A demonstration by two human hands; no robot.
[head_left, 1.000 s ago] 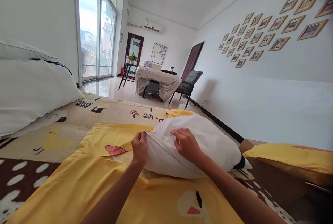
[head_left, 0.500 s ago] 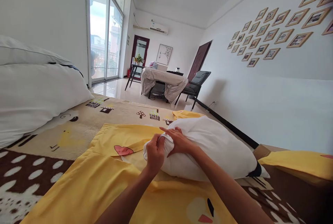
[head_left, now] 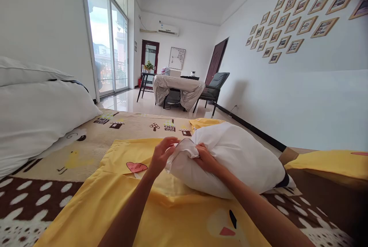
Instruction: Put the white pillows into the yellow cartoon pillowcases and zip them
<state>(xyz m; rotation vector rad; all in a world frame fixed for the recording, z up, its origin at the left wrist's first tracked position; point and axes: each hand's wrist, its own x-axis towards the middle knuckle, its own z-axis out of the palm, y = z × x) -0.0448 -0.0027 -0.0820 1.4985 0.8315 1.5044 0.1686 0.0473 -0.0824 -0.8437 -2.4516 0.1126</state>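
A plump white pillow (head_left: 244,155) lies on top of a yellow pillowcase (head_left: 115,205) printed with a pink heart and a chick face. My right hand (head_left: 208,159) is closed on the gathered cloth near the pillow's left end. Beside that end, my left hand (head_left: 161,157) has its fingers curved and apart, at the edge of the bunched white cloth; some of its fingertips are hidden. The pillow's far right corner is dark navy.
A patterned brown and beige blanket (head_left: 86,166) covers the bed. Stacked white pillows (head_left: 40,113) stand at the left. More yellow cloth (head_left: 327,166) lies over a box at the right. Beyond are a covered table (head_left: 178,84) and a black chair (head_left: 215,88).
My left hand has loosened from the twisted pillow end and moved left. The bunched cloth has spread out, and my right hand now grips it lower with bent fingers. The view has shifted slightly.
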